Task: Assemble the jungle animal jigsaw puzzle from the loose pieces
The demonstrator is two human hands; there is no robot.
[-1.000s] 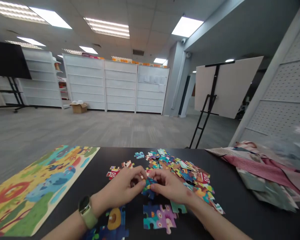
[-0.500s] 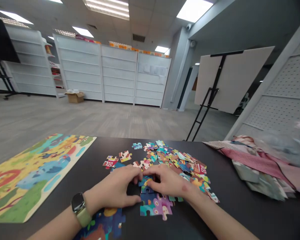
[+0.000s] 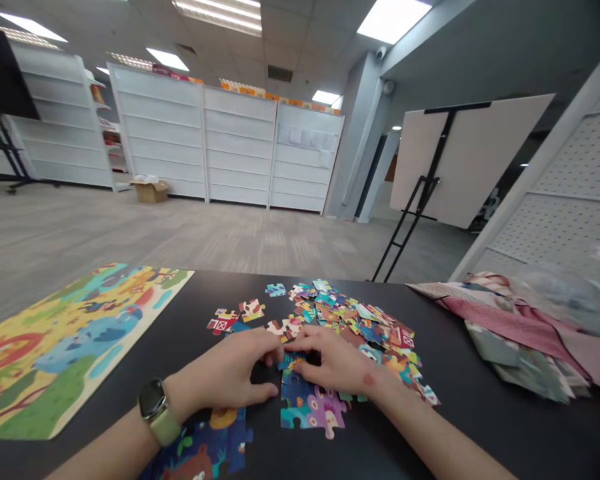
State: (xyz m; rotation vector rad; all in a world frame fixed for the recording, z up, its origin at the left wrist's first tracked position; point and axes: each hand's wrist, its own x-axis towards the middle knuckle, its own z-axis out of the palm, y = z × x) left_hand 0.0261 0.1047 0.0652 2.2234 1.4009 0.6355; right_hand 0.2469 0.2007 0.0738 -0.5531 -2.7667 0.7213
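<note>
Left hand (image 3: 227,373) lies palm down on the worktop (image 3: 480,433), fingers curled, tips pressing a small blue piece (image 3: 291,361). Right hand (image 3: 337,365) meets it from the opposite side, fingertips pinching the same piece. The piece sits between both hands, against the top edge of a joined section (image 3: 310,407) in blue, teal and purple, just below the right hand. Loose pieces (image 3: 360,327) lie heaped beyond the right hand. A watch (image 3: 153,403) is on the left wrist. A picture board (image 3: 65,347) lies left of the left hand.
</note>
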